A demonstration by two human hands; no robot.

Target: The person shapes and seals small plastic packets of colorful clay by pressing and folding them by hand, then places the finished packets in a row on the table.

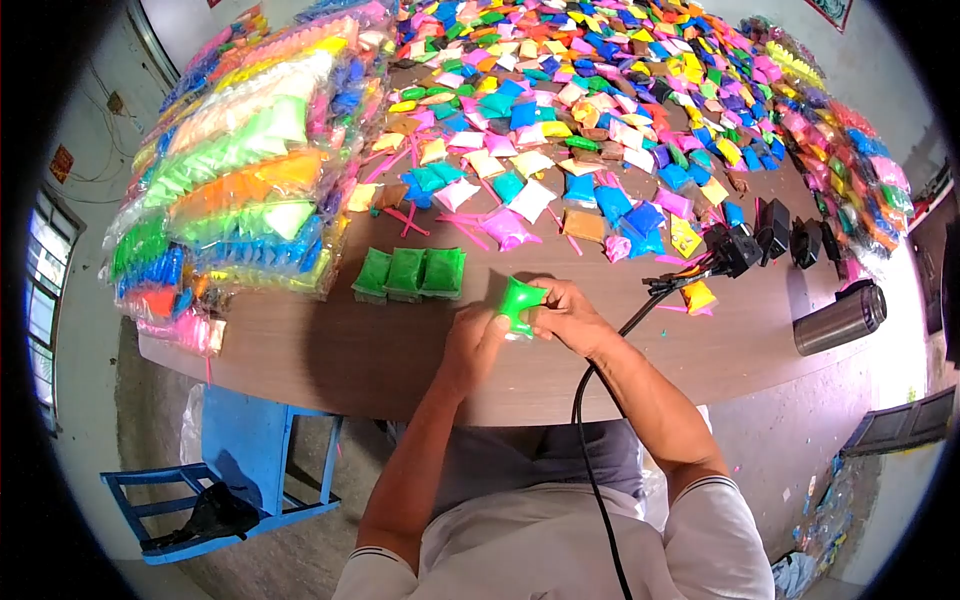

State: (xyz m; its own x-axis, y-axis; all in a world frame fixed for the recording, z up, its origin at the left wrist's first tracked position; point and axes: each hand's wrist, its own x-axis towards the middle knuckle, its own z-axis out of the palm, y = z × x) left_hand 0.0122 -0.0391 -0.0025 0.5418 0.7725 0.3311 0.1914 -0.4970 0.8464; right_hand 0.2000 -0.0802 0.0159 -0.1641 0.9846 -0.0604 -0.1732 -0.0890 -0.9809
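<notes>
A small, bright green plastic packet [521, 300] is held up between my two hands above the near part of the table. My left hand [476, 338] grips its left side, thumb along the lower edge. On the other side, the fingers of my right hand [567, 318] pinch the packet's right edge. What fills the packet cannot be made out. To the left of my hands, several green packets [406, 271] lie in three short stacks side by side on the brown table [400, 345].
Many loose coloured packets [540, 130] and pink strips cover the table's far half. Large bags of packets [240, 170] pile up at left, with more bags [850, 160] at right. Black cables and connectors [735, 252], a steel flask [840, 320] and a blue chair [245, 450] surround me.
</notes>
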